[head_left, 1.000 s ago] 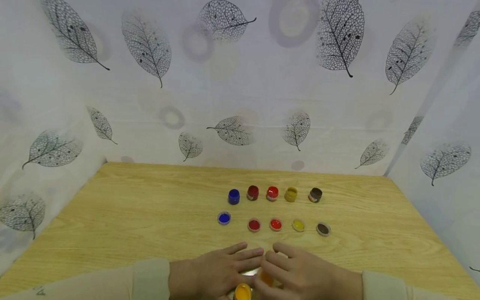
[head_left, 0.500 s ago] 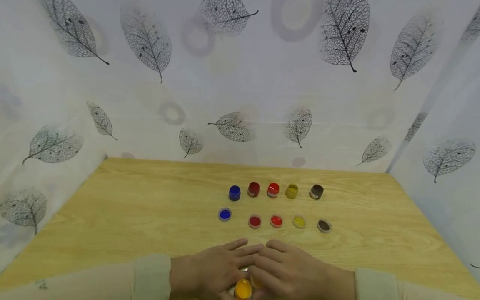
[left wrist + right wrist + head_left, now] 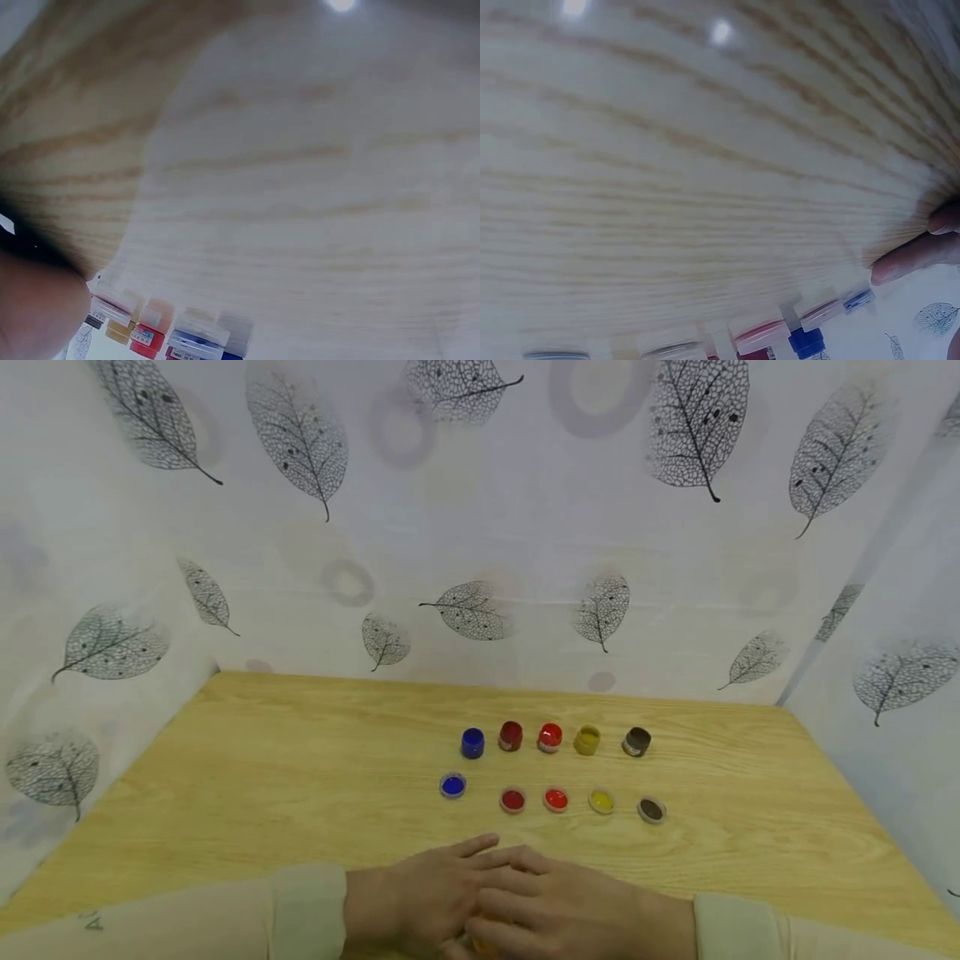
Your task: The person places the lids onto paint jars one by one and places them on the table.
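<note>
At the bottom centre of the head view, my left hand (image 3: pixel 423 897) lies palm down with its thumb and index finger around a small orange-yellow paint jar (image 3: pixel 483 948). Only a sliver of the jar shows. My right hand (image 3: pixel 566 910) bends over it from the other side, its fingers overlapping the left ones. It pinches the jar's orange-stained lid, now mostly hidden under the fingers. A blurred fingertip (image 3: pixel 37 307) fills the lower left corner of the left wrist view. Fingers (image 3: pixel 915 259) of the right hand show at the right edge of its wrist view.
Beyond the hands stands a row of uncapped paint jars: blue (image 3: pixel 472 743), dark red (image 3: pixel 511 737), red (image 3: pixel 550 738), yellow (image 3: pixel 587 741) and dark brown (image 3: pixel 637 742). Paint-coated lids, such as the blue lid (image 3: pixel 453 786), lie before them. A leaf-print curtain (image 3: pixel 480 527) encloses the wooden table (image 3: pixel 300 760).
My right hand has moved left with the lid, over the jar and against the left hand, covering the orange-yellow paint that showed before. My left hand keeps its place. The head view has tilted slightly.
</note>
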`<state>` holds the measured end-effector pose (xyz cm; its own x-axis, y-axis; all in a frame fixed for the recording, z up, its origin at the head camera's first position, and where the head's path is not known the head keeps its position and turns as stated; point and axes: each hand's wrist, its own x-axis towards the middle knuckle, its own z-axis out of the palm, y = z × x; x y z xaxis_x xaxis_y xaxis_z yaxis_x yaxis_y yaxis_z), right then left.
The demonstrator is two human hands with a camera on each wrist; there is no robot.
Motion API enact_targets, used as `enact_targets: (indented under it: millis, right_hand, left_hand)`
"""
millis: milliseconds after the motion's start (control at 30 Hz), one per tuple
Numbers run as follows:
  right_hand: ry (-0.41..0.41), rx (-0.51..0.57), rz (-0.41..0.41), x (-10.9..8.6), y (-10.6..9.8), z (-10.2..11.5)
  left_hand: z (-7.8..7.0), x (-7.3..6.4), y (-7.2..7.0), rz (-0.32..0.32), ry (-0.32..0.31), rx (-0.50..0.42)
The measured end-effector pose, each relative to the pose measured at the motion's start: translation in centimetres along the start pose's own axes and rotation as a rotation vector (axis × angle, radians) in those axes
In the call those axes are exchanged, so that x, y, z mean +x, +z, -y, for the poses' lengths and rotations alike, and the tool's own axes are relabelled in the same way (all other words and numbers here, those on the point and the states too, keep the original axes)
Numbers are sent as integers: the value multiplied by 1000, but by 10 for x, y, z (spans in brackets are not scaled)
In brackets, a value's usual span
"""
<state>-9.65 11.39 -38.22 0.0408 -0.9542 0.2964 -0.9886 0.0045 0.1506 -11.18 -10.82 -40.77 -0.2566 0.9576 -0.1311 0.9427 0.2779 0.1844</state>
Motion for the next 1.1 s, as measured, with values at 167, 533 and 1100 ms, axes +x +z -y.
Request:
enact_targets:
  millis: [167, 533, 1100]
  right_hand:
    - [-26, -15, 7, 1, 0, -1]
    - [-42, -121, 32, 3, -1, 2]
    - [128, -198, 28, 10, -6, 9]
  left_hand:
    - [0, 0, 0, -19, 8, 58]
    - [-3, -1, 0, -10, -17, 51]
    - [-2, -1, 2, -31, -28, 62]
